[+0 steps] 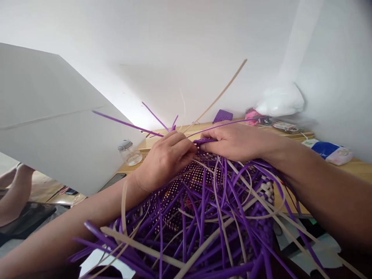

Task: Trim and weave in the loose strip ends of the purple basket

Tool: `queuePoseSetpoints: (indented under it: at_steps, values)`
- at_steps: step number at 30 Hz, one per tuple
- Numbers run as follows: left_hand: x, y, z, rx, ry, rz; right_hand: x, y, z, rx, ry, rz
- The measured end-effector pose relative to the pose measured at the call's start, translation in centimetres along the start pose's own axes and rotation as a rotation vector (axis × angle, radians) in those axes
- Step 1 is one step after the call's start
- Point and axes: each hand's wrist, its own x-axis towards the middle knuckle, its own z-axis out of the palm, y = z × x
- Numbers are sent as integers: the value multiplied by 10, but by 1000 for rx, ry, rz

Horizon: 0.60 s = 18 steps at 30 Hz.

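Note:
A woven basket (pixel 180 217) of purple and beige plastic strips fills the lower middle, its inside facing me. Many loose strip ends cross over its opening. At the far rim my left hand (pixel 170 157) is closed, fingers pinching the woven edge and strips. Close beside it, my right hand (pixel 235 141) grips a purple strip (pixel 205 142) between thumb and fingers at the same rim. Beyond the hands, a long beige strip (pixel 226 87) sticks up to the right and purple strips (pixel 128 124) point left. The fingertips are partly hidden.
On the wooden table stand a clear jar (pixel 130 153) at left and a small purple woven piece (pixel 223 116) at the back. A white plastic bag (pixel 280 100) and a blue-and-white packet (pixel 328 151) lie right. A grey partition (pixel 52 116) rises left; another person's arm (pixel 17 190) shows beyond.

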Motion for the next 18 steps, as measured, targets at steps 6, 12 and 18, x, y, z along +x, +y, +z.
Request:
queuePoseSetpoints:
  at_steps: [6,12,18]
  values:
    - [6,-9,1,-149,-45,-58,3,4,0,-48,-4,-21]
    - [0,-24,-5,-226,-58,-13,5,-10,-3,-36,-40,-20]
    - [7,-24,-11,-304,-17,71,-13,-20,-16,-77,16,4]
